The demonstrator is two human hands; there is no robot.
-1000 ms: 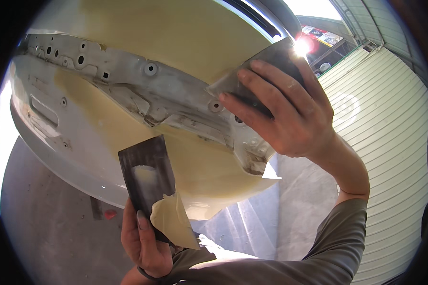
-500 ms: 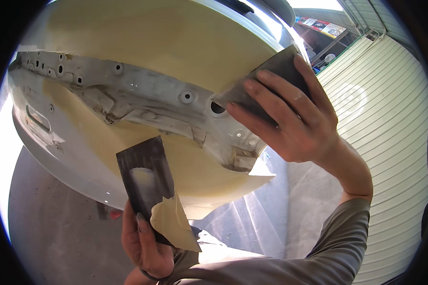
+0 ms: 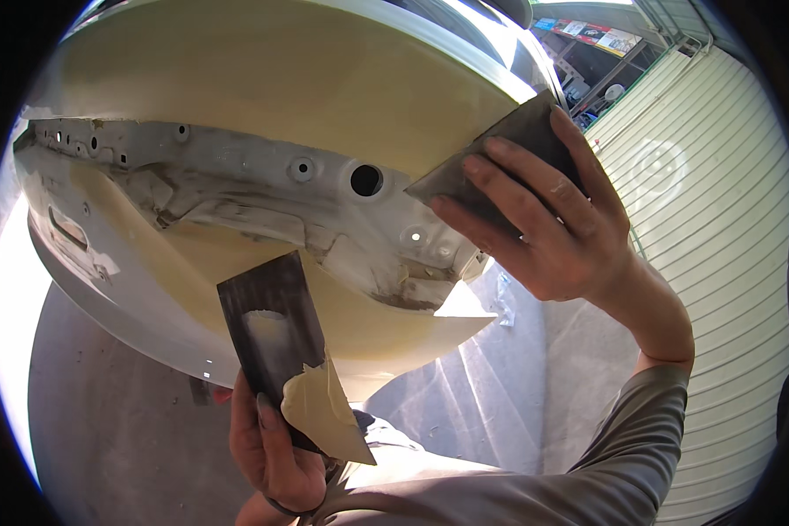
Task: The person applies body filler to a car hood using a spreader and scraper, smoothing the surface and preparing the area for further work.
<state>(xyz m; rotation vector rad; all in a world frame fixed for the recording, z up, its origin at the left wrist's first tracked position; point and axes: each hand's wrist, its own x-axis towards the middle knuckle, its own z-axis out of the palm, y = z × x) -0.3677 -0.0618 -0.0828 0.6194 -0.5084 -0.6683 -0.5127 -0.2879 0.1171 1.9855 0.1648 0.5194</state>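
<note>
My right hand [image 3: 557,232] spreads its fingers over a dark, flat putty spreader [image 3: 530,131], pressing it at the right end of the upper car body panel [image 3: 263,74]. That panel is coated with yellowish filler. Lower down, my left hand [image 3: 276,460] grips a second dark rectangular spreader [image 3: 280,285] by its lower end, thumb on top. A thick lump of pale yellow putty [image 3: 320,408] sits on this spreader's lower corner, with a thin smear above it. Fingers partly hide the right spreader; whether its whole edge touches the panel cannot be seen.
Between the filler-coated panels runs a grey metal recess [image 3: 245,158] with round holes. The white lower panel [image 3: 394,337] curves below it, partly yellow. At right stands a ribbed pale wall [image 3: 728,263]; shelving [image 3: 587,83] lies behind. Grey floor [image 3: 131,377] shows beneath.
My right hand and its spreader have slid right along the panel, uncovering a large round hole. The car has shifted left in view. My left hand holds its spreader almost unmoved.
</note>
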